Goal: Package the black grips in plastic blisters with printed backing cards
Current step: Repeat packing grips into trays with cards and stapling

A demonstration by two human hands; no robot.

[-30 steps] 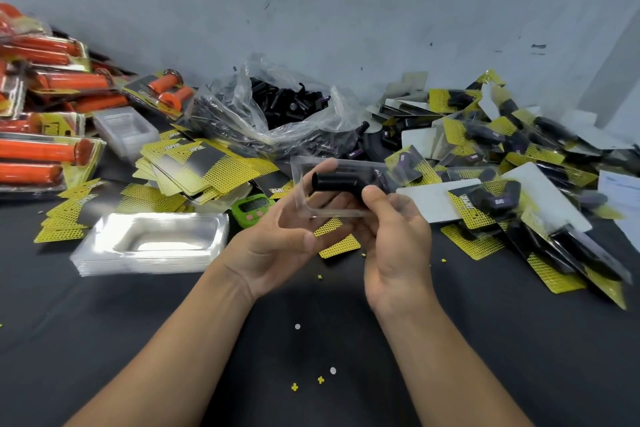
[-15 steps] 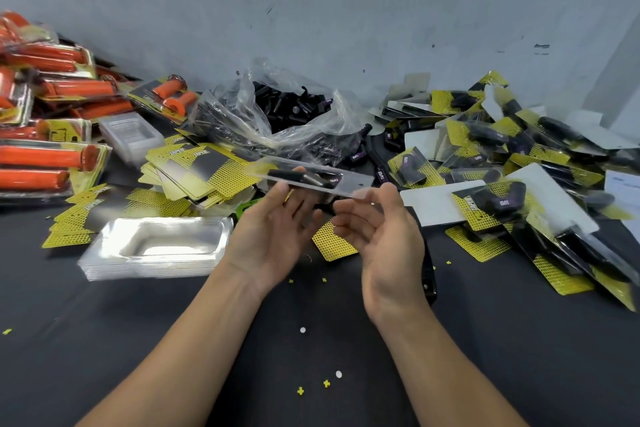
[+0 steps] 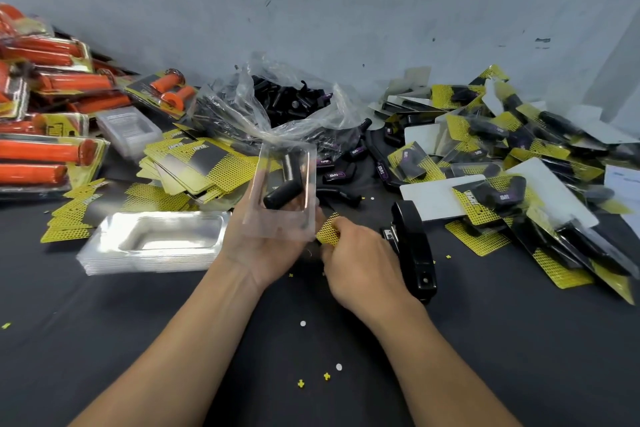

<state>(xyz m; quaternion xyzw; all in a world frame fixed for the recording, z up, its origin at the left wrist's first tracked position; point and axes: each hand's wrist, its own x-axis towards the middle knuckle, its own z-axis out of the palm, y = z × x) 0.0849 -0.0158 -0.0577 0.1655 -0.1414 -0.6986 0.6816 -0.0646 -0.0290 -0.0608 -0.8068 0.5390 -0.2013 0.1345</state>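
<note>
Above the dark tabletop (image 3: 173,340), the left hand (image 3: 266,250) clasps one clear blister (image 3: 277,225) containing two black grips (image 3: 282,194); the right hand (image 3: 360,263) pinches one yellow backing card (image 3: 329,230) at its lower edge. A grey wall (image 3: 346,10) stands behind.

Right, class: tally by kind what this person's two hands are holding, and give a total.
clear plastic blister: 1
black grips, in the blister: 2
printed backing card: 1
Total: 4

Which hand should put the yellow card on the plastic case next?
Probably the right. The right hand pinches the yellow card beside the blister; the left hand is busy holding that blister with black grips inside.
</note>
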